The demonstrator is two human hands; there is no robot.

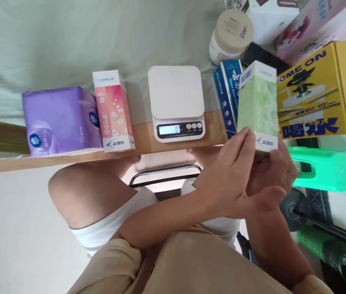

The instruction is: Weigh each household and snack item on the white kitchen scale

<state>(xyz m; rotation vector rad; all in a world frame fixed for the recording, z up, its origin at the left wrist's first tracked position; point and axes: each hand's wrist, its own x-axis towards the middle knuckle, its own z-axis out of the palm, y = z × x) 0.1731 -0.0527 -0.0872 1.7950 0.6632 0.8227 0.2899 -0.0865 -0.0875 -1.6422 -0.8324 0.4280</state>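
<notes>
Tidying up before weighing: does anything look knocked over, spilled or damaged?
Nothing stands out. The scale sits flat, reading 0; the pink box and purple pack stand upright. Both hands hold the green box, intact.

Narrow light wooden shelf (142,141) beside pale green sheet, bearing purple soft tissue pack (58,120), upright pink-and-white carton (113,110), white digital kitchen scale (177,102) reading zero, upright blue box (226,98), large yellow printed carton (320,90).

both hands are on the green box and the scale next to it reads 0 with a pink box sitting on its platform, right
Not quite: in the head view the scale reads 0 but its platform is bare. The pink box stands beside it on the table. Both the left hand and right hand do hold the green box.
</notes>
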